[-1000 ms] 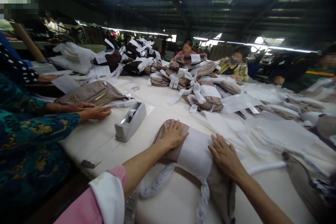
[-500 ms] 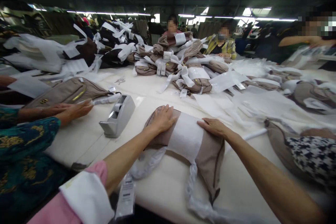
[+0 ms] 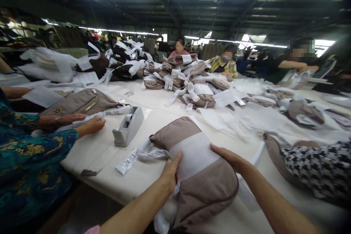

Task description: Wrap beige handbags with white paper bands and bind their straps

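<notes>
In front of me is a taupe fabric bag [image 3: 211, 186] with a broad white paper band [image 3: 193, 153] around its middle. My left hand [image 3: 172, 171] grips its near left edge, thumb on the band and the other fingers mostly hidden. On the opposite edge, my right hand [image 3: 229, 159] holds the bag, its fingertips by the band. A wrapped strap [image 3: 150, 153] with a clear-sleeved tag [image 3: 126, 162] trails to the left on the table. More white wrapping [image 3: 167, 210] hangs below my left hand.
A grey tape dispenser [image 3: 128, 126] stands to the left, by a co-worker's hands [image 3: 91, 124] and another taupe bag [image 3: 82, 102]. Heaped wrapped bags [image 3: 178, 76] lie farther back. At right, a checked sleeve [image 3: 315, 164] reaches over a bag. White sheets [image 3: 230, 120] spread across the table [image 3: 104, 186].
The bag has turned and tilted, its right end swinging toward me. My left hand has moved from its top to the near edge. The strap's tag now lies on the table.
</notes>
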The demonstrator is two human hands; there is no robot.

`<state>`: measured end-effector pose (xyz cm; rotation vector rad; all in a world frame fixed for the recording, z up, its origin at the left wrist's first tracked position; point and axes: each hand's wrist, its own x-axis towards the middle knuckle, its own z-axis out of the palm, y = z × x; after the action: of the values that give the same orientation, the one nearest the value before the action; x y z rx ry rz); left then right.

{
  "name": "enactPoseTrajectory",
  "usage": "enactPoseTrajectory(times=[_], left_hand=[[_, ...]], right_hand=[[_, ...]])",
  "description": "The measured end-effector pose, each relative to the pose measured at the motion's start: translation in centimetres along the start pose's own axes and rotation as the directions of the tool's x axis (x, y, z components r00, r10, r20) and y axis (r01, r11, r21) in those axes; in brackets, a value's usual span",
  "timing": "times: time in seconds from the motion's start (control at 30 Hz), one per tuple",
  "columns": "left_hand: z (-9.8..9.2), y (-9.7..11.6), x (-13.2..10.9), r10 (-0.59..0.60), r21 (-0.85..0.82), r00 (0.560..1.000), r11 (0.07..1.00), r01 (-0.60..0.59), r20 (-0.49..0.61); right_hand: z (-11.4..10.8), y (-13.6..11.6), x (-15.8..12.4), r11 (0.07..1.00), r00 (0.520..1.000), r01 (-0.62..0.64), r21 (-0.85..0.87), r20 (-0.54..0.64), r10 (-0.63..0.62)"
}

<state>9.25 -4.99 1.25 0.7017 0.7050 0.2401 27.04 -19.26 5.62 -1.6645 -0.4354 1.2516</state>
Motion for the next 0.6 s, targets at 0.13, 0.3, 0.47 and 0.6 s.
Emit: enactPoseTrajectory(times=[0.13, 0.3, 0.47, 0.6], left_hand=[[2.1, 1.5, -1.5, 0.094, -0.043, 0.995, 0.995, -0.092, 0.038], [6.0, 6.9, -1.5, 0.260, 0.181, 0.936, 0.935, -0.306, 0.238], [11.2, 13.5, 1.2, 0.400, 0.523, 0.795, 0.602, -0.603, 0.456], [13.0, 15.4, 0.9, 0.655, 0.606, 0.637, 0.329, -0.724, 0.406]], right_hand=[[1.3, -0.3, -3.7, 0.976, 0.990, 0.132, 0.173, 0.022, -0.138], [1.6, -2.0, -6.8, 0.855, 0.935, 0.354, 0.379, -0.119, -0.334], [2.3, -1.7, -4.9, 0.681, 0.856, 0.515, 0.521, -0.353, -0.378], [2.5, 0.1, -0.5, 0.559, 0.796, 0.602, 0.571, -0.490, -0.356]])
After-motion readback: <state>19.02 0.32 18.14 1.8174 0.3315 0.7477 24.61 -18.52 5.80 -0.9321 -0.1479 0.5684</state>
